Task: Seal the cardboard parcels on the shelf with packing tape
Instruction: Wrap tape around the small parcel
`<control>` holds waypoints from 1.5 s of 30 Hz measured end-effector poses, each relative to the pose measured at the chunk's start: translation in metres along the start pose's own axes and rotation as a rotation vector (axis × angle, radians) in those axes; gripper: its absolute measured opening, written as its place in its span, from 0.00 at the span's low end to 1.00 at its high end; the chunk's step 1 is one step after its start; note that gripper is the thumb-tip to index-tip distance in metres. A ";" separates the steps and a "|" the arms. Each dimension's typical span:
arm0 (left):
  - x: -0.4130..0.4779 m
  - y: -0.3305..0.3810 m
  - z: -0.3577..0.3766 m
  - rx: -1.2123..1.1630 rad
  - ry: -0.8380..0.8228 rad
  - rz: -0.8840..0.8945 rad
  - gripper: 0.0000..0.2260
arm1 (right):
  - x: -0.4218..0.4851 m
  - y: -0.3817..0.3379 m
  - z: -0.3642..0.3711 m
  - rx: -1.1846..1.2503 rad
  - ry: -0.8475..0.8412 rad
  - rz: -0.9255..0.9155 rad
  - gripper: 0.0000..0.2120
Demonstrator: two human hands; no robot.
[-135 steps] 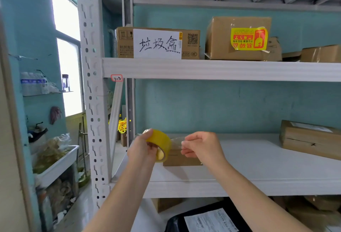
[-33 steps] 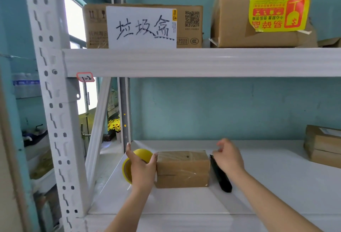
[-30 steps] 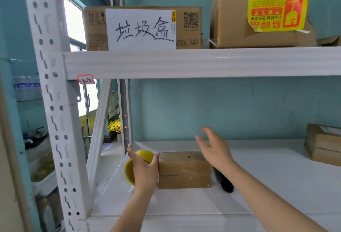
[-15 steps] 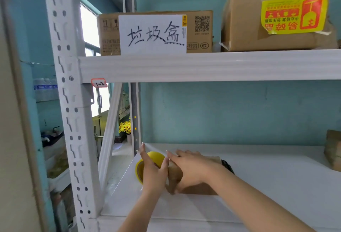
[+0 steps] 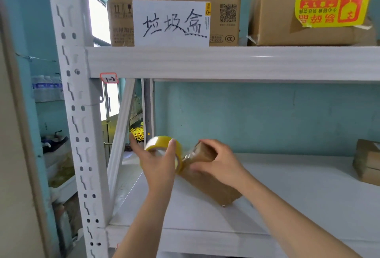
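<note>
white shelf [image 5: 287, 196], left hand [image 5: 158, 163] gripping tape roll [image 5: 164, 144], right hand [image 5: 218, 163] tilting parcel [image 5: 209, 185] (blurred)

Single head-worn view, close range, facing forward and level into the shelf [image 5: 287, 185] bay; periphery apparently blurred.

— Any room right of the right hand's fingers [image 5: 207, 144]?
— Bare white metal shelf [image 5: 298, 185] until the brown cardboard parcels [image 5: 368, 163]. Leftward, the white perforated upright [image 5: 80, 134] blocks.
</note>
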State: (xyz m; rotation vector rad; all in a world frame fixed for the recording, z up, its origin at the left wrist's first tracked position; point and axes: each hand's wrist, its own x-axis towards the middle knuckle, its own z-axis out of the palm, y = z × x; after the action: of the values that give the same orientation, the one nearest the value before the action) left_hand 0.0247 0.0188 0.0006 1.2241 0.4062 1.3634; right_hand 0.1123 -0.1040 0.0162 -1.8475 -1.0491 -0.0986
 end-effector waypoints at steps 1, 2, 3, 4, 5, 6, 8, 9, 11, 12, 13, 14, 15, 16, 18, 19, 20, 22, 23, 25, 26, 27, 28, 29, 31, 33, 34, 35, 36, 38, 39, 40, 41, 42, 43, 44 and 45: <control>0.000 0.004 -0.004 0.070 -0.028 0.070 0.49 | 0.000 0.000 -0.004 0.102 0.053 0.003 0.34; 0.000 0.007 -0.007 0.101 -0.052 0.118 0.49 | -0.001 -0.001 -0.008 0.176 0.078 -0.005 0.32; 0.001 0.012 -0.010 0.099 -0.065 0.133 0.47 | -0.003 -0.002 -0.009 0.236 0.087 -0.020 0.30; 0.001 0.018 -0.009 0.060 -0.066 0.119 0.46 | -0.004 -0.004 -0.009 0.292 0.093 -0.028 0.29; -0.001 0.024 -0.006 0.013 -0.076 0.091 0.44 | -0.004 -0.004 -0.008 0.346 0.104 -0.021 0.28; -0.002 0.025 -0.003 0.007 -0.090 0.075 0.43 | -0.005 -0.003 -0.005 0.390 0.117 -0.006 0.28; -0.007 0.027 0.002 0.072 -0.122 0.079 0.42 | -0.007 0.001 -0.001 0.473 0.143 0.017 0.28; -0.009 0.024 0.002 0.096 -0.140 0.081 0.42 | -0.008 0.003 0.000 0.507 0.151 0.026 0.28; -0.012 0.019 0.001 0.107 -0.147 0.079 0.42 | -0.010 0.008 0.000 0.530 0.149 0.047 0.29; -0.015 0.018 0.002 0.106 -0.147 0.077 0.42 | -0.011 0.011 0.001 0.538 0.143 0.053 0.29; -0.017 0.018 0.004 0.109 -0.135 0.075 0.41 | -0.012 0.013 0.002 0.566 0.139 0.057 0.30; -0.020 0.018 0.007 0.114 -0.120 0.058 0.40 | -0.013 0.016 0.003 0.605 0.137 0.063 0.30; -0.024 0.019 0.010 0.108 -0.104 0.032 0.38 | -0.014 0.018 0.003 0.649 0.142 0.073 0.31; -0.026 0.019 0.013 0.100 -0.083 0.003 0.37 | -0.015 0.020 0.003 0.677 0.147 0.081 0.31; -0.026 0.014 0.019 0.055 -0.030 -0.055 0.33 | -0.016 0.024 0.002 0.715 0.144 0.090 0.32; -0.025 0.008 0.021 0.047 -0.014 -0.069 0.32 | -0.017 0.025 0.001 0.734 0.138 0.103 0.33; -0.027 0.006 0.023 0.051 -0.012 -0.071 0.30 | -0.018 0.027 -0.001 0.743 0.130 0.121 0.34; -0.032 0.003 0.027 0.059 -0.036 -0.046 0.27 | -0.021 0.032 -0.009 0.724 0.101 0.150 0.33; -0.035 0.003 0.029 0.070 -0.046 -0.024 0.27 | -0.022 0.032 -0.016 0.672 0.061 0.152 0.31; -0.037 0.004 0.034 0.073 -0.077 -0.011 0.27 | -0.023 0.027 -0.033 0.444 -0.060 0.126 0.30; -0.038 0.004 0.037 0.063 -0.100 -0.020 0.27 | -0.022 0.023 -0.042 0.265 -0.126 0.100 0.33; -0.038 0.004 0.040 0.063 -0.127 -0.030 0.27 | -0.019 0.018 -0.050 0.023 -0.183 0.047 0.38; -0.039 0.004 0.043 0.065 -0.150 -0.036 0.28 | -0.016 0.012 -0.057 -0.287 -0.240 -0.034 0.40; -0.039 0.002 0.046 0.071 -0.170 -0.041 0.29 | -0.014 0.005 -0.061 -0.575 -0.298 -0.115 0.40; -0.040 0.000 0.051 0.082 -0.203 -0.046 0.30 | -0.011 -0.010 -0.063 -0.888 -0.405 -0.191 0.38; -0.040 -0.001 0.055 0.078 -0.220 -0.061 0.30 | -0.010 -0.023 -0.059 -0.969 -0.496 -0.135 0.40; -0.040 -0.002 0.057 0.070 -0.229 -0.067 0.31 | -0.009 -0.028 -0.056 -0.982 -0.518 -0.109 0.41; -0.040 -0.002 0.058 0.055 -0.245 -0.069 0.31 | -0.006 -0.031 -0.052 -0.995 -0.519 -0.097 0.41; -0.039 -0.002 0.059 0.037 -0.261 -0.077 0.32 | -0.002 -0.031 -0.048 -1.002 -0.505 -0.105 0.40; -0.036 -0.004 0.059 0.027 -0.283 -0.101 0.33 | 0.006 -0.030 -0.040 -0.979 -0.458 -0.135 0.32; -0.035 -0.004 0.059 0.035 -0.286 -0.115 0.34 | 0.009 -0.030 -0.036 -0.960 -0.444 -0.127 0.30; -0.033 -0.006 0.057 0.053 -0.291 -0.126 0.34 | 0.011 -0.030 -0.033 -0.947 -0.428 -0.120 0.29; -0.032 -0.004 0.056 0.062 -0.300 -0.138 0.35 | 0.012 -0.028 -0.031 -0.945 -0.414 -0.121 0.29; -0.031 -0.004 0.053 0.053 -0.295 -0.159 0.36 | 0.012 -0.026 -0.032 -0.941 -0.399 -0.124 0.28; -0.027 -0.005 0.051 0.015 -0.275 -0.199 0.36 | 0.013 -0.024 -0.035 -0.923 -0.385 -0.116 0.28; -0.024 -0.004 0.048 -0.070 -0.238 -0.271 0.38 | 0.013 -0.021 -0.038 -0.893 -0.372 -0.100 0.27; -0.020 -0.004 0.045 -0.171 -0.204 -0.363 0.40 | 0.013 -0.018 -0.041 -0.861 -0.366 -0.085 0.27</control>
State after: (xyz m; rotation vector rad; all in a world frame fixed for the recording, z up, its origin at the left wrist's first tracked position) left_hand 0.0588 -0.0164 0.0068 1.0745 0.3399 0.9336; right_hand 0.1227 -0.1247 0.0571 -2.6584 -1.4835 -0.3099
